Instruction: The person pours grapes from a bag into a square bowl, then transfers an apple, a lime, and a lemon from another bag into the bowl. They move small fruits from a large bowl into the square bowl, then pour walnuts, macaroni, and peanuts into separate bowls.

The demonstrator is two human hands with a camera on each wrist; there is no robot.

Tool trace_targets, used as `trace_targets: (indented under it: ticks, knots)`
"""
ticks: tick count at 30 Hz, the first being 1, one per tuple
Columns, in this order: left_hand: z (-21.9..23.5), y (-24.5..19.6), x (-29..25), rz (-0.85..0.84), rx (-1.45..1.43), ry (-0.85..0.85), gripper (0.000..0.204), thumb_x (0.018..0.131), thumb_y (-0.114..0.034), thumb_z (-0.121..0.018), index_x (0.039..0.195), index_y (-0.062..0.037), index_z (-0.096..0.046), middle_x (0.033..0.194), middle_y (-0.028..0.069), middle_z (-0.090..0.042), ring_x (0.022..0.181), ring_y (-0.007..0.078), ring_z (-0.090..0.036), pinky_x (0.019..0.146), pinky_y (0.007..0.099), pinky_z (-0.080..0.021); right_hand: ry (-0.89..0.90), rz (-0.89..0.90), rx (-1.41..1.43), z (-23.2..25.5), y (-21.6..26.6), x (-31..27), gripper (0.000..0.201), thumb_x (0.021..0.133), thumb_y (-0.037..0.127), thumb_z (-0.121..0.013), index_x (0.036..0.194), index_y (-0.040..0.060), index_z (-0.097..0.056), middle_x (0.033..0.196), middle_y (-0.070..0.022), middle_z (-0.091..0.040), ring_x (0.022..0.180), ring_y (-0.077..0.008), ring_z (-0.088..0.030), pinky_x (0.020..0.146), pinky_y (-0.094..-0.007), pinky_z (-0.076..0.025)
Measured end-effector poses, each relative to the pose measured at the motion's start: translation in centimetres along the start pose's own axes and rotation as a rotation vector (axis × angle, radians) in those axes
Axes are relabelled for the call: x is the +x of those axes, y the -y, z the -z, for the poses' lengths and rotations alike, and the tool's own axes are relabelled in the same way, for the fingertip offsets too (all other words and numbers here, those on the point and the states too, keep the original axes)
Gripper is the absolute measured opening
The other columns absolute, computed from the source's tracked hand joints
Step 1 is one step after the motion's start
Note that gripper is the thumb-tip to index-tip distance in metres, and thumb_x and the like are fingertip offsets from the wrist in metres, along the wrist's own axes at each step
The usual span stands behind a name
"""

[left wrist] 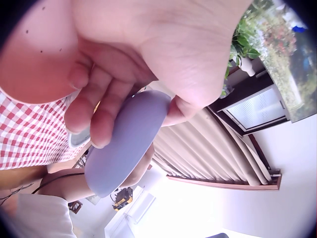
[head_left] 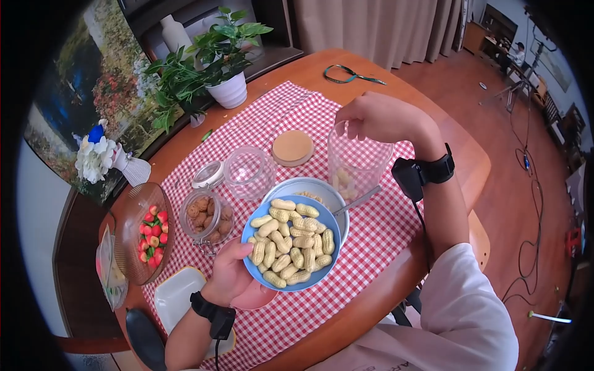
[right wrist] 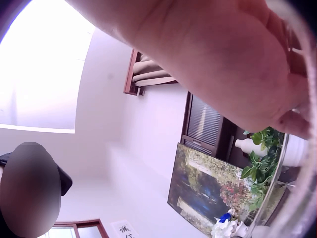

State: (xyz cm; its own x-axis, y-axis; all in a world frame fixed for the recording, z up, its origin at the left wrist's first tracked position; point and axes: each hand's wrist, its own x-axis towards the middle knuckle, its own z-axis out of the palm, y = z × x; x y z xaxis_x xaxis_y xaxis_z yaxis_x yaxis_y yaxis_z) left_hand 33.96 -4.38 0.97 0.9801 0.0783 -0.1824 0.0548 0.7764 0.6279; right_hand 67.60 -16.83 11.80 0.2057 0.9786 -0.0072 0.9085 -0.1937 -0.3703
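Observation:
My left hand [head_left: 228,272] grips a blue bowl [head_left: 252,272] by its left edge, thumb at the rim and fingers beneath. Unshelled peanuts [head_left: 291,244] fill the bowl, and its underside shows in the left wrist view. Over the mouth of a tall clear jar [head_left: 365,154] hangs my right hand [head_left: 387,117], its loosely bent fingers pointing down at the rim with nothing visible in them. Several peanuts lie at the bottom of that jar. Partly hidden behind the blue bowl is a white bowl [head_left: 340,193] with tan bits and a metal utensil handle [head_left: 359,201].
Left of the bowls stand a jar of walnuts [head_left: 204,216], an empty glass jar [head_left: 249,173] and a round tan lid [head_left: 292,148]. A basket [head_left: 133,247] holds small red fruits. A white tray [head_left: 179,297] and pink bowl [head_left: 257,297] sit near my left arm; potted plants [head_left: 228,89] stand behind.

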Motion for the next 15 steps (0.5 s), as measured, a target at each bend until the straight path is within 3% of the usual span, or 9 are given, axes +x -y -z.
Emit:
trace_targets:
  ticks: [5,7,9,11,13,15]
  knots:
    - [1.4,0.1,-0.1,-0.002,0.106,-0.084,0.092,0.086,-0.032,-0.066,0.161,0.0031,-0.027,0.162,0.0241,-0.041,0.148,0.0384,-0.044,0.126,0.0499,-0.033,-0.019,0.014,-0.107,0.7,0.3,-0.5,0.026,0.091,0.009,-0.062,0.113,0.0059,-0.075,0.099,-0.0157,-0.077,0.099,-0.0324,-0.072,0.088,-0.0450,-0.055]
    - [2.3,0.1,-0.2,-0.009,0.132,-0.110,0.092,0.085,-0.033,-0.067,0.161,0.0032,-0.028,0.161,0.0242,-0.041,0.147,0.0386,-0.045,0.126,0.0499,-0.033,-0.237,0.037,-0.255,1.2,1.6,-1.4,0.028,0.092,0.014,-0.067,0.119,0.0062,-0.073,0.105,-0.0169,-0.076,0.100,-0.0342,-0.072,0.088,-0.0459,-0.056]
    - [3.3,0.0,-0.3,0.042,0.147,-0.103,0.092,0.085,-0.034,-0.067,0.160,0.0038,-0.030,0.159,0.0245,-0.044,0.146,0.0380,-0.047,0.125,0.0489,-0.035,-0.371,0.226,-0.141,2.1,4.1,-1.9,0.030,0.093,0.019,-0.070,0.120,0.0051,-0.071,0.105,-0.0161,-0.075,0.097,-0.0355,-0.072,0.086,-0.0456,-0.057]
    - [2.9,0.0,-0.6,0.057,0.105,-0.115,0.084,0.087,-0.030,-0.067,0.156,0.0063,-0.035,0.154,0.0232,-0.049,0.142,0.0351,-0.051,0.122,0.0461,-0.038,-0.470,0.562,0.035,1.1,6.1,-1.9,0.027,0.093,0.020,-0.069,0.115,0.0044,-0.070,0.101,-0.0150,-0.073,0.094,-0.0359,-0.071,0.082,-0.0465,-0.057]
    - [3.1,0.6,-0.9,0.064,0.069,-0.133,0.077,0.088,-0.027,-0.066,0.151,0.0088,-0.041,0.149,0.0219,-0.054,0.138,0.0323,-0.055,0.120,0.0434,-0.041,-0.325,0.719,0.157,-0.6,8.7,-2.6,0.030,0.089,0.019,-0.075,0.116,0.0088,-0.070,0.104,-0.0099,-0.069,0.095,-0.0312,-0.069,0.079,-0.0432,-0.056]
    - [4.0,2.4,-1.1,-0.033,0.010,-0.289,0.061,0.091,-0.021,-0.061,0.143,0.0081,-0.050,0.142,0.0205,-0.060,0.132,0.0306,-0.060,0.115,0.0422,-0.046,0.007,0.779,0.111,-2.0,10.5,-2.7,0.034,0.091,0.028,-0.072,0.117,0.0055,-0.067,0.101,-0.0093,-0.063,0.095,-0.0300,-0.066,0.078,-0.0428,-0.055]
